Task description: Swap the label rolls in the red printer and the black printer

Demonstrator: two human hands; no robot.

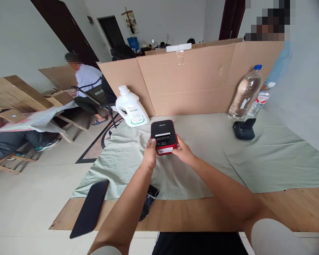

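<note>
A small label printer [162, 132], black on top with red sides, is held between my two hands over the green cloth. A pale strip shows at the slot in its top, and a white sticker is on its near side. My left hand [150, 154] grips the left side, thumb on the near left corner. Around the right side and near right corner, my right hand [184, 150] is closed. Whether the printer's underside touches the cloth I cannot tell. Nearer to me, partly behind my left forearm, lies a crumpled black plastic wrapper [149, 203].
A white detergent jug [133, 108] stands back left before a cardboard screen [186, 85]. Back right are a large bottle [246, 94], a smaller bottle [259, 101] and a black device [244, 130]. A dark phone-like slab [89, 209] overhangs the front-left edge. Other people sit beyond.
</note>
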